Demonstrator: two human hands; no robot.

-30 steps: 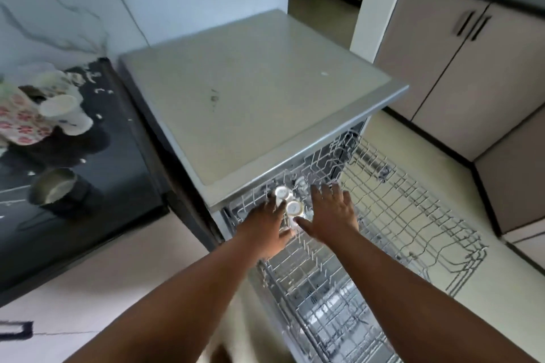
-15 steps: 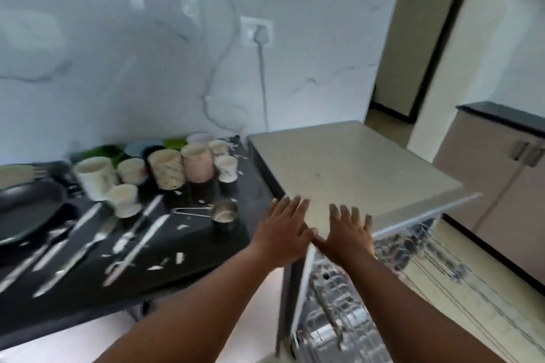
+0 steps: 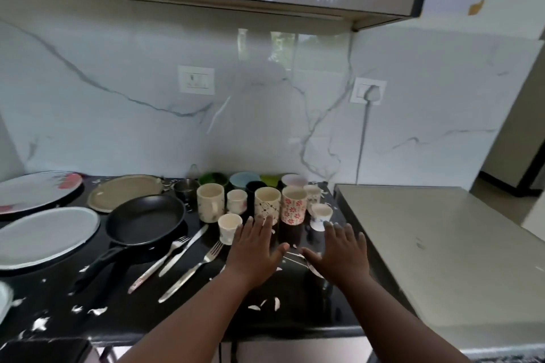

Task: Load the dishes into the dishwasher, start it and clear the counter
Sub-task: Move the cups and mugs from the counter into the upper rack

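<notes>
Both hands hover flat and empty above the black counter (image 3: 295,312). My left hand (image 3: 255,250) is just in front of a small white cup (image 3: 228,227) and a patterned mug (image 3: 267,205). My right hand (image 3: 342,250) is over a small metal measuring cup, mostly hidden, near a small white cup (image 3: 320,215). A red-flowered mug (image 3: 293,205) stands between the hands. Behind it are more mugs (image 3: 210,202) and coloured bowls (image 3: 244,180). The dishwasher's grey top (image 3: 442,244) is at the right.
A black frying pan (image 3: 144,219) sits left of the cups, with forks (image 3: 191,270) and a knife (image 3: 184,249) in front of it. Plates (image 3: 47,234) lie at the far left. White scraps litter the counter. Wall cabinets hang overhead.
My view has swung from the open dishwasher rack up and left to the counter. Both hands left the cups in the rack and now hover spread over the counter by the mugs.
</notes>
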